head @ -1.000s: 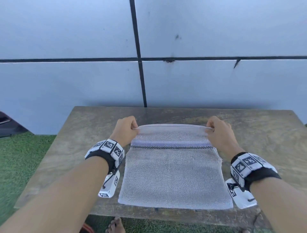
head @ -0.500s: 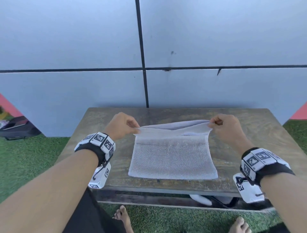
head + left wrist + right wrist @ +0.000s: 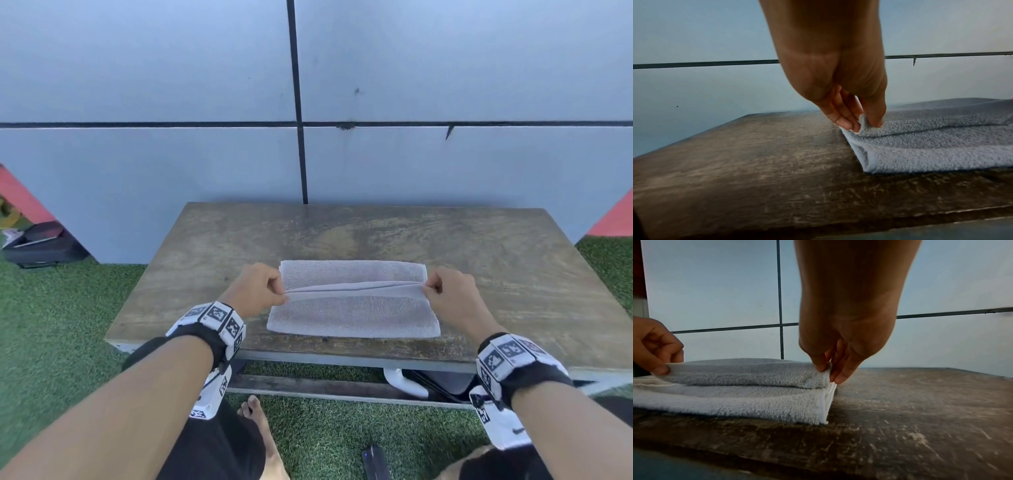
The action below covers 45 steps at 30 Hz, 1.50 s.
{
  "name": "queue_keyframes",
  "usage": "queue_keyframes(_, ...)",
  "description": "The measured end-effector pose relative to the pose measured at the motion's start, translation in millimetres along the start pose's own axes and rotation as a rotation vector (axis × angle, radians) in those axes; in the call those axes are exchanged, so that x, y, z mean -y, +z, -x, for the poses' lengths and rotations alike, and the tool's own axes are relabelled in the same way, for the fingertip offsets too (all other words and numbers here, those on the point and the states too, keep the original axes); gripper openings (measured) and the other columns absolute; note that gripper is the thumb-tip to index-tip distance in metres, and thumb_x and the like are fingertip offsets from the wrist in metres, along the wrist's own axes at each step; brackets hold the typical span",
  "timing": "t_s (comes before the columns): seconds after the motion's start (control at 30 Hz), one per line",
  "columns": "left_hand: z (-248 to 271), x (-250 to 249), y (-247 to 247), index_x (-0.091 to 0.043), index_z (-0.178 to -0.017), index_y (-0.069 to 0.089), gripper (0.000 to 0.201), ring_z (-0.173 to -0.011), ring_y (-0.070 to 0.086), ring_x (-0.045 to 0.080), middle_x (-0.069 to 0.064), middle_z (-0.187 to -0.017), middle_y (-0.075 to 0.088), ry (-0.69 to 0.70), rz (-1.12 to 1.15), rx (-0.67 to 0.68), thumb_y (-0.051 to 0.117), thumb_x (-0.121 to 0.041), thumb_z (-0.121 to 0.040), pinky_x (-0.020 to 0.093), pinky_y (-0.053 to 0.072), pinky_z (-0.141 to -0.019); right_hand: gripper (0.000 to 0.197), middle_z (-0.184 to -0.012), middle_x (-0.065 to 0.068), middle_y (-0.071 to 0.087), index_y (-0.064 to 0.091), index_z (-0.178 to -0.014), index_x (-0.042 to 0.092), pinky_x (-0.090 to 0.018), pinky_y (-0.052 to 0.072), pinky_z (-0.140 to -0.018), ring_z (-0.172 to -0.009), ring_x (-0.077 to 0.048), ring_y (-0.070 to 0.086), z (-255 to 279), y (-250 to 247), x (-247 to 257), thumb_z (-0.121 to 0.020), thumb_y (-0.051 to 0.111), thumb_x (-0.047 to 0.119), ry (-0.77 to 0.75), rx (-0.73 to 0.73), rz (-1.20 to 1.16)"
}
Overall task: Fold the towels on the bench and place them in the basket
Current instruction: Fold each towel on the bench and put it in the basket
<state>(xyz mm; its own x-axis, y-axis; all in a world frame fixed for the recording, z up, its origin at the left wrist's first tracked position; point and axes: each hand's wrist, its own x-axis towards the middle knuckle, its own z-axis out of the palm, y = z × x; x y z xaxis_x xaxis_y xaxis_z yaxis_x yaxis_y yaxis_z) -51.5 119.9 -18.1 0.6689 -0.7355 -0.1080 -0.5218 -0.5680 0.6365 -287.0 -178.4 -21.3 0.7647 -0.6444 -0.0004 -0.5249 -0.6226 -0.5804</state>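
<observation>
A pale grey towel [image 3: 352, 317] lies folded near the front edge of the wooden bench [image 3: 513, 274]. Above its middle, the left hand [image 3: 255, 289] pinches the left end of the raised upper layer, and the right hand [image 3: 452, 294] pinches the right end. Beyond stands a tiled wall [image 3: 445, 68].

Head high; wrists low, towel [image 3: 352, 310] shared
</observation>
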Motion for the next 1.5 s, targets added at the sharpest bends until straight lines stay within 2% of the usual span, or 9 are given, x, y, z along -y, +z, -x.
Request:
queue_keyframes(0.37, 3.1, -10.2, -12.2, -0.019, -0.091, 0.072, 0.017, -0.076, 0.066, 0.005, -0.006, -0.080, 0.071, 0.046, -0.031, -0.010, 0.081, -0.031, -0.082, 0.021, 0.055, -0.072, 0.010, -0.082, -0.022, 0.060, 0.049, -0.082, -0.001, -0.040, 0.040, -0.053, -0.059, -0.022, 0.042, -2.6, -1.8, 4.7, -0.091, 0.052, 0.002, 0.050, -0.010, 0.005)
queue_keyframes(0.53, -13.9, -29.8, -37.3, -0.015, -0.095, 0.079, 0.015, -0.073, 0.062, -0.007, -0.007, -0.085, 0.073, 0.091, -0.149, -0.014, 0.071, -0.027, -0.091, 0.011, 0.049, -0.069, 0.011, -0.092, -0.007, 0.068, 0.065, -0.096, 0.009, -0.044, 0.056, -0.078, -0.083, -0.026, 0.062, -20.9, -27.5, 19.6, -0.095, 0.054, 0.005, -0.067, -0.045, 0.047)
queue_keyframes(0.63, -38.9, -58.3, -73.9, -0.012, -0.091, 0.078, 0.016, -0.080, 0.066, 0.010, 0.001, -0.088, 0.074, 0.145, -0.231, -0.140, 0.070, -0.027, -0.091, 0.027, 0.053, -0.083, 0.019, -0.088, -0.011, 0.072, 0.074, -0.091, 0.004, -0.043, 0.055, -0.082, -0.084, -0.030, 0.064, -52.3, -60.0, 44.5, -0.092, 0.055, 0.003, -0.160, -0.109, 0.107)
queue_keyframes(0.77, -73.5, -106.5, -131.4, -0.002, -0.088, 0.076, 0.015, -0.089, 0.065, 0.025, 0.012, -0.091, 0.073, 0.177, -0.252, -0.393, 0.071, -0.016, -0.089, 0.028, 0.047, -0.081, 0.017, -0.089, -0.012, 0.072, 0.073, -0.085, 0.008, -0.041, 0.053, -0.085, -0.089, -0.032, 0.063, -92.0, -114.4, 91.6, -0.087, 0.057, 0.006, -0.234, -0.258, 0.110)
queue_keyframes(1.1, -76.6, -154.1, -200.9, -0.007, -0.091, 0.073, 0.016, -0.077, 0.065, 0.021, 0.005, -0.091, 0.072, 0.290, -0.115, -0.722, 0.064, -0.019, -0.092, 0.034, 0.055, -0.076, 0.018, -0.101, -0.012, 0.071, 0.070, -0.099, 0.008, -0.032, 0.048, -0.083, -0.087, -0.031, 0.065, -114.5, -192.0, 147.9, -0.094, 0.054, 0.013, -0.412, -0.552, 0.074)
queue_keyframes(1.2, -58.6, -139.0, -182.3, -0.008, -0.092, 0.072, 0.015, -0.076, 0.061, 0.017, 0.002, -0.093, 0.071, 0.300, -0.099, -0.659, 0.064, -0.021, -0.094, 0.020, 0.047, -0.071, 0.014, -0.095, -0.006, 0.070, 0.070, -0.098, 0.009, -0.028, 0.044, -0.077, -0.083, -0.024, 0.062, -99.0, -177.0, 130.5, -0.095, 0.057, 0.012, -0.401, -0.469, 0.057)
queue_keyframes(1.3, -38.7, -111.4, -152.3, -0.009, -0.088, 0.073, 0.012, -0.080, 0.063, 0.014, 0.001, -0.091, 0.072, 0.273, -0.065, -0.523, 0.069, -0.019, -0.092, 0.025, 0.050, -0.076, 0.009, -0.086, -0.004, 0.068, 0.069, -0.088, 0.013, -0.028, 0.046, -0.079, -0.082, -0.023, 0.062, -77.0, -149.9, 99.9, -0.093, 0.062, 0.009, -0.350, -0.278, 0.054)
queue_keyframes(1.4, -11.1, -82.3, -119.2, -0.012, -0.088, 0.077, 0.012, -0.071, 0.065, -0.002, -0.006, -0.084, 0.074, 0.161, -0.058, -0.217, 0.074, -0.024, -0.088, 0.006, 0.045, -0.064, 0.008, -0.085, -0.001, 0.070, 0.069, -0.084, 0.018, -0.033, 0.051, -0.082, -0.087, -0.024, 0.067, -54.2, -121.1, 64.7, -0.092, 0.069, 0.016, -0.289, 0.056, 0.159)
queue_keyframes(1.5, 10.9, -54.1, -89.0, -0.021, -0.088, 0.079, 0.012, -0.064, 0.066, -0.001, -0.008, -0.074, 0.075, 0.050, -0.123, 0.143, 0.077, -0.033, -0.086, 0.009, 0.047, -0.060, 0.015, -0.086, 0.011, 0.072, 0.070, -0.081, 0.031, -0.026, 0.048, -0.077, -0.082, -0.011, 0.070, -28.8, -96.9, 41.7, -0.092, 0.069, 0.022, -0.229, 0.445, 0.274)
